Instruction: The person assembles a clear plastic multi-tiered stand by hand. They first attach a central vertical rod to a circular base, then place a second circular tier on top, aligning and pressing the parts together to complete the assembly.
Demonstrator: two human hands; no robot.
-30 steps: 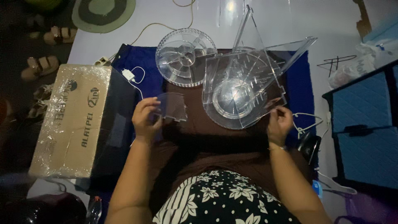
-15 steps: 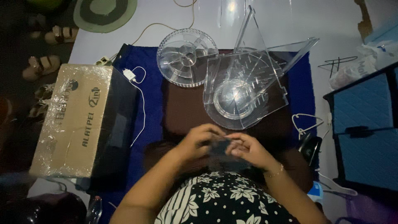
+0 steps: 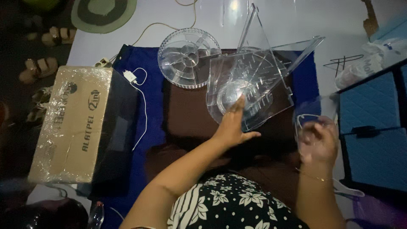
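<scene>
My left hand (image 3: 233, 124) lies flat, fingers apart, on the near edge of a clear plastic assembly (image 3: 258, 72). This is made of upright panels joined around a round tray, and it stands on a brown cloth (image 3: 186, 114). My right hand (image 3: 318, 142) is raised at the right and grips a small clear plastic panel (image 3: 311, 111), which is blurred. A second round clear tray (image 3: 186, 57) with dividers sits to the left of the assembly.
A plastic-wrapped cardboard box (image 3: 70, 123) lies at the left on a blue cloth (image 3: 148, 97), beside a white charger and cable (image 3: 130, 76). Sandals (image 3: 40, 68) and a round mat (image 3: 104, 12) are on the floor. At the right stands a blue quilted cabinet (image 3: 373, 135).
The small clear panel passed from my left hand to my right near my lap. My right hand then swung out right with it, and my left reached forward onto the assembly.
</scene>
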